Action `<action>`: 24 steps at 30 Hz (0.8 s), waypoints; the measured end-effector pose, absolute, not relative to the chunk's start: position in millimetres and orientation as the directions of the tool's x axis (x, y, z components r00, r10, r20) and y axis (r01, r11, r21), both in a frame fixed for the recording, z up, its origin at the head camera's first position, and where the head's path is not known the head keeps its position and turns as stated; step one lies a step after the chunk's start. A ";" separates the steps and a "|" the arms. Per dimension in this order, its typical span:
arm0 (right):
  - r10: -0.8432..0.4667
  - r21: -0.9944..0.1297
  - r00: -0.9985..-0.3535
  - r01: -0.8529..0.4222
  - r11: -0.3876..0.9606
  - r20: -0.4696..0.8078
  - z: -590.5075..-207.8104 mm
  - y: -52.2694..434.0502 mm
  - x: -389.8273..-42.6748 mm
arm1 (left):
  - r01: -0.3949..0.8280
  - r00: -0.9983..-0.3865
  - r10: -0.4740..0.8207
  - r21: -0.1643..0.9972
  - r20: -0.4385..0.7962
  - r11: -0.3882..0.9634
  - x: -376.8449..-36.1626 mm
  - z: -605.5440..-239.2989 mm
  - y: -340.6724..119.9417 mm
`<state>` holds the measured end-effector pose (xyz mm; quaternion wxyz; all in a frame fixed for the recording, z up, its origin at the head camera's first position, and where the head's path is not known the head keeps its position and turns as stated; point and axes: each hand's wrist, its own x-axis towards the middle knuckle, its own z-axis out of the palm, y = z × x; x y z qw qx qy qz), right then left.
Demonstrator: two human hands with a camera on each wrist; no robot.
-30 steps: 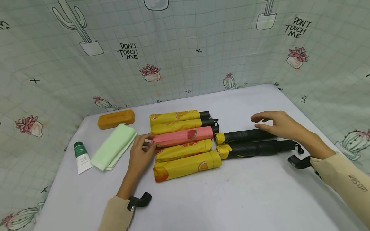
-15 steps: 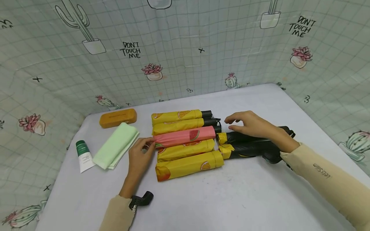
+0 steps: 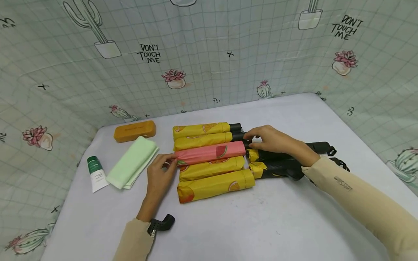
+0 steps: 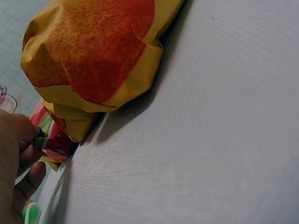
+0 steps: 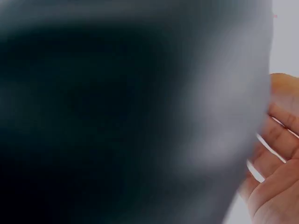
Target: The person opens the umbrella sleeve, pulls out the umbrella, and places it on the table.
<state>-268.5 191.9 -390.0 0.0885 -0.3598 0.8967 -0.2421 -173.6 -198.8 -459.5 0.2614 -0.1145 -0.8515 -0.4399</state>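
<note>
A pink folded umbrella with a watermelon print lies in the middle of a row of yellow folded umbrellas. My left hand pinches its left tip; the left wrist view shows the fingers on that pink tip beside a yellow umbrella end. My right hand reaches over two black umbrellas, its fingertips at the black handle on the pink umbrella's right end. The right wrist view is a dark blur with fingers at the edge.
On the left of the white table lie an orange glasses case, a folded green cloth and a green-capped tube. Cactus-print sheets wall in the back and sides.
My right hand has moved left along the black umbrellas to the handle end of the pink umbrella. The left hand has stayed on the pink umbrella's tip.
</note>
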 end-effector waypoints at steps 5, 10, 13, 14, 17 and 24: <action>-0.708 -0.472 -0.706 -0.626 0.621 0.004 -396.3 187.6 -272.7 | 0.429 -0.836 -0.029 0.686 0.547 0.588 -173.7 -460.1 -199.8; -0.713 -0.465 -0.701 -0.632 0.620 0.003 -399.3 183.9 -275.6 | 0.432 -0.832 -0.029 0.679 0.554 0.593 -174.5 -460.1 -201.2; -0.718 -0.465 -0.697 -0.635 0.616 0.001 -398.9 181.3 -277.1 | 0.440 -0.824 -0.033 0.676 0.565 0.591 -175.0 -459.4 -202.9; -0.718 -0.469 -0.696 -0.634 0.614 0.000 -398.9 180.8 -277.3 | 0.441 -0.824 -0.035 0.678 0.566 0.588 -175.2 -459.5 -203.4; -0.715 -0.482 -0.699 -0.627 0.612 0.002 -400.7 181.4 -277.2 | 0.439 -0.828 -0.037 0.688 0.559 0.578 -175.3 -459.2 -203.7; -0.717 -0.494 -0.696 -0.638 0.590 0.042 -404.4 186.3 -275.3 | 0.433 -0.830 -0.036 0.683 0.557 0.588 -175.6 -461.2 -201.8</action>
